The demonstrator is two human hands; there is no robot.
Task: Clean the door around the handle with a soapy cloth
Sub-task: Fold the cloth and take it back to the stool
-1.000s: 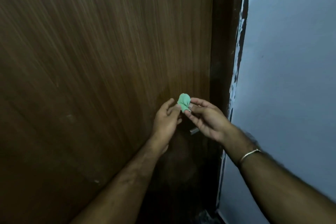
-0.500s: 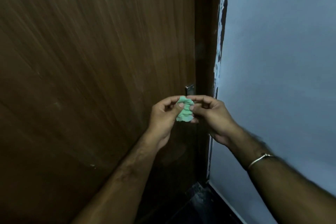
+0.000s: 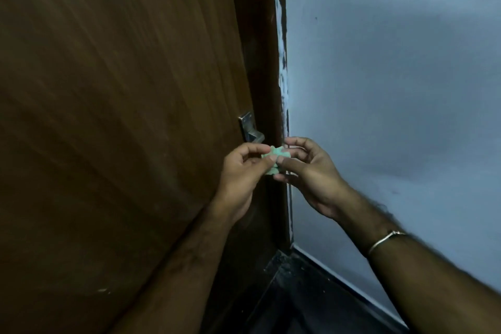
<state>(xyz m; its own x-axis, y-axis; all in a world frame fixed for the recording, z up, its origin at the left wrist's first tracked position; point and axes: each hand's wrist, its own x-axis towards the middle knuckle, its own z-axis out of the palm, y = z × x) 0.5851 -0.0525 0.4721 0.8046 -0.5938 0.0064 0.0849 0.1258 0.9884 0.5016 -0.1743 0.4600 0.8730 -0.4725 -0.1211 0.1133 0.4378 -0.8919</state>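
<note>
cloth (image 3: 274, 158), small, green and bunched, is mostly hidden between the fingertips of the left hand (image 3: 238, 176) and right hand (image 3: 311, 173), both pinching it just below the door (image 3: 122, 116) handle (image 3: 250, 130).

The handle (image 3: 250, 129) now shows above both hands, cloth (image 3: 275, 158) more bunched.

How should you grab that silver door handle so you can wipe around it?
Grip the lever, the part that sticks out toward the door's edge below the plate. Probably come from the front, fingers curling over its top, since it juts off the door. Both hands, left hand and right hand, pinch the green cloth, so free one first.
</note>
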